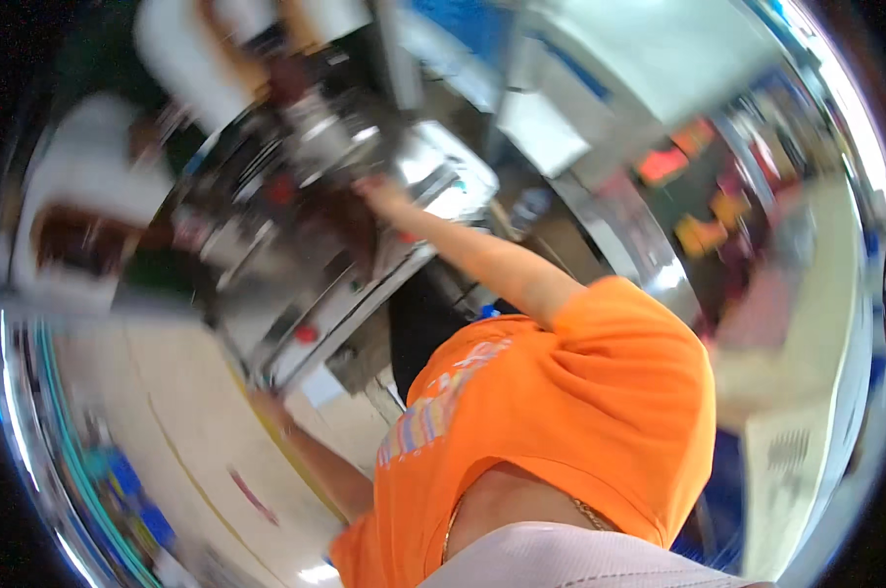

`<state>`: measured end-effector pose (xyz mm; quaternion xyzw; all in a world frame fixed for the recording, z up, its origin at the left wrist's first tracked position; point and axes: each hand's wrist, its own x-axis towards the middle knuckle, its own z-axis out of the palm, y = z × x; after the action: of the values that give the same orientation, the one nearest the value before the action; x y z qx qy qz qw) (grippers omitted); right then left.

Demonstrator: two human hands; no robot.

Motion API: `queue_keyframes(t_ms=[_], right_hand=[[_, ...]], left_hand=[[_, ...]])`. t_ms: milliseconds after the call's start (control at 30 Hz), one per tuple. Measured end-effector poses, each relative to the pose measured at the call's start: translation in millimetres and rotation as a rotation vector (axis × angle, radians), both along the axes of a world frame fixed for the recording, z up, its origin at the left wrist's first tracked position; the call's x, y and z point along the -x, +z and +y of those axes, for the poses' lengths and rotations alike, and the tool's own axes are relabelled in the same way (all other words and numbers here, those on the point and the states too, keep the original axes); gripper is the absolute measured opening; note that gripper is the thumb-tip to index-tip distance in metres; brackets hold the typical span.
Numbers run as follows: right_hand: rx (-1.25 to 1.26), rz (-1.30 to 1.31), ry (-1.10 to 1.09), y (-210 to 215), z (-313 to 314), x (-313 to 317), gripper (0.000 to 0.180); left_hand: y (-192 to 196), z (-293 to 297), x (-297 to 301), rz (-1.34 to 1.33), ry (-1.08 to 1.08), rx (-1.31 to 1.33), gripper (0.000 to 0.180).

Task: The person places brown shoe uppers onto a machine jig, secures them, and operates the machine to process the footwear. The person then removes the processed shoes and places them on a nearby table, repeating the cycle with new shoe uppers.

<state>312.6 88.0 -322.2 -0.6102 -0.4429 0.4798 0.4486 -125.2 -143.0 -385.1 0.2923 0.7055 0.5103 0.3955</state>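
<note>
A: Where's the cloth?

B: The dark maroon cloth (350, 220) lies on the grey worktable (365, 299), well right of its near left corner, with one point hanging toward the near edge

A: And the hands?

B: The right hand (372, 189) reaches in across that edge to the cloth's upper part; touching or just beside it, I can't say. The left hand (271, 407) is at the near left corner. Blur hides the fingers of both, so I cannot tell whether they are spread, pressed together or pinching anything

A: What worries you?

B: If the right hand's hold is loose or missing, the cloth could slide over the near edge. Beyond it sits a blurred metallic, machine-like shape (330, 142); should that be running, fingertips straying close could get nipped

A: Anything on the left?

B: A red round thing (306, 333) sits by the near edge, close to that corner; a careless sweep of the left hand could knock it off
</note>
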Motion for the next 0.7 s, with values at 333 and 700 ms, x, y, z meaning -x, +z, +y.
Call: queue_keyframes(t_ms=[333, 700], right_hand=[[-0.143, -0.046, -0.184, -4, -40, -67, 0.026], [-0.236, 0.243, -0.125, -3, -56, -76, 0.021]], left_hand=[[7, 25, -12, 0.471, 0.185, 0.025, 0.054], [9, 42, -28, 0.609, 0.324, 0.169, 0.044]])
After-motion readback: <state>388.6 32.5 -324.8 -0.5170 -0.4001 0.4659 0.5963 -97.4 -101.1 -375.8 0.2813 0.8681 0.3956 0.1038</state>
